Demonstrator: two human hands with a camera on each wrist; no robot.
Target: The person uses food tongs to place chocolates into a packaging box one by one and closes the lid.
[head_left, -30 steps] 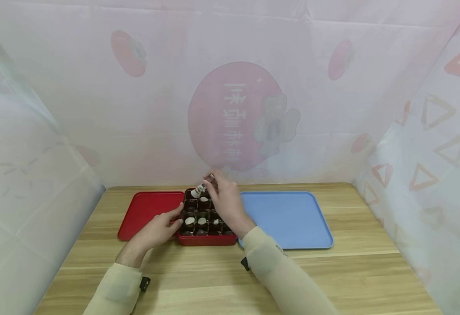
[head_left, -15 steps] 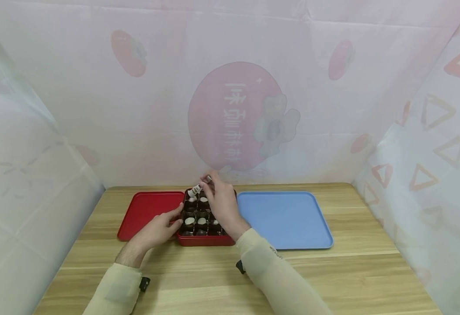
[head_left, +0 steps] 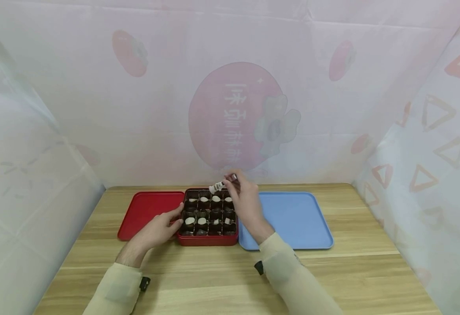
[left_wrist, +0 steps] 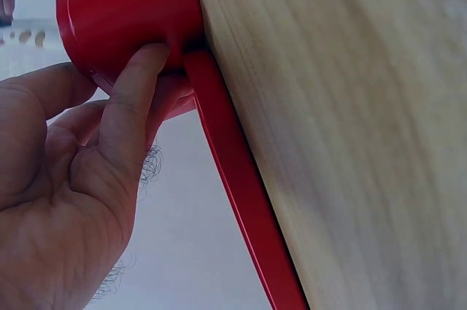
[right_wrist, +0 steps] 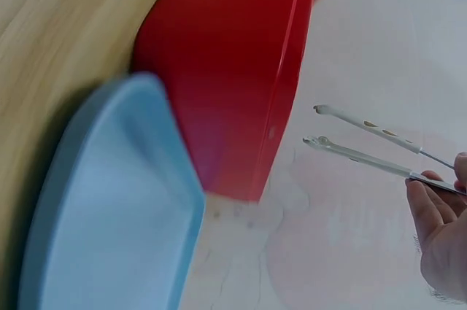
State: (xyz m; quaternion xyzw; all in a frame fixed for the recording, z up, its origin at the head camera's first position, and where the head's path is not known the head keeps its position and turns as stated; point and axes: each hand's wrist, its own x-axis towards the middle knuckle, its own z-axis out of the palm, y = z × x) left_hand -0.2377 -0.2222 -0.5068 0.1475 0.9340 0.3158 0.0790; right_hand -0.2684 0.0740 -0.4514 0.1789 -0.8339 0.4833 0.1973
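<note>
A red box (head_left: 208,241) stands mid-table, with a dark insert split into cells. White-topped pieces (head_left: 216,198) sit in two of its rows; darker lumps (head_left: 201,232) lie in the front row, too small to identify. My left hand (head_left: 157,228) rests its fingers (left_wrist: 135,87) against the box's left wall, near the table. Over the back right of the box, my right hand (head_left: 247,203) holds a pair of small tongs (head_left: 217,187) with white, gold-dotted arms. In the right wrist view the tongs' tips (right_wrist: 321,109) stand apart, nothing between them, beside the red wall.
A red tray or lid (head_left: 151,214) lies left of the box, and a blue tray (head_left: 293,223) lies to its right, both flat on the wooden table (head_left: 198,280). A patterned cloth (head_left: 155,122) hangs close behind the table's back edge.
My right hand has lifted the tongs away from the box's back left and carried them right. A white piece now shows in the left cell there. My left hand has stayed put.
</note>
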